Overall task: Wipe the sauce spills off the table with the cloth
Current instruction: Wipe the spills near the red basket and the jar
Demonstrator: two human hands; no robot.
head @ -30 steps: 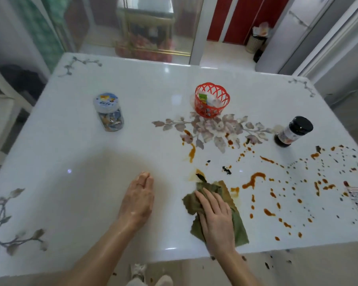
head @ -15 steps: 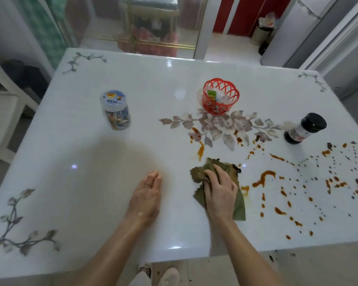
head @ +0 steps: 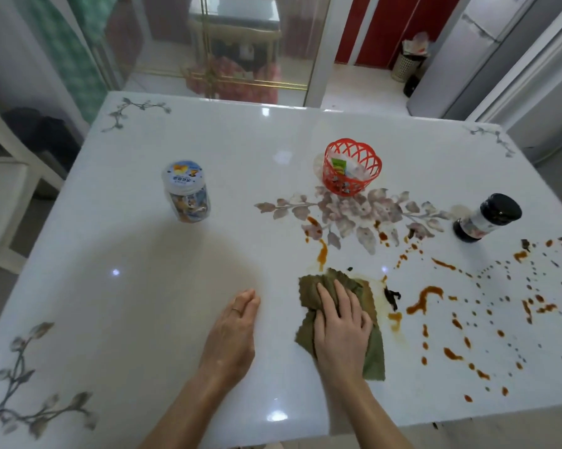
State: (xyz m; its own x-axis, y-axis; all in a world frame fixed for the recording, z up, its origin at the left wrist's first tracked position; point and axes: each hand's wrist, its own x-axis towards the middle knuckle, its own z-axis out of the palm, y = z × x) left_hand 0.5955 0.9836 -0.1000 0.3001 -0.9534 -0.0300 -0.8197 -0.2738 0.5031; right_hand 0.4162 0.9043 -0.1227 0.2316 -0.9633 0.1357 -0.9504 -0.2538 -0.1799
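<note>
An olive-green cloth lies flat on the glossy white table near its front edge. My right hand presses down on the cloth with straight fingers. My left hand rests flat on the bare table to the left of the cloth. Orange-brown sauce spills streak and dot the table to the right of the cloth, out to the right edge. More sauce runs just beyond the cloth, over the printed flower pattern.
A red plastic basket with packets stands at the back centre. A clear jar with a printed lid stands at the left. A dark-capped bottle stands at the right, by the spills. A white chair is off the left side.
My right hand slid the cloth away from me over the sauce, then back a little toward me, leaving a faint smear beside it. My left hand stayed flat on the table.
</note>
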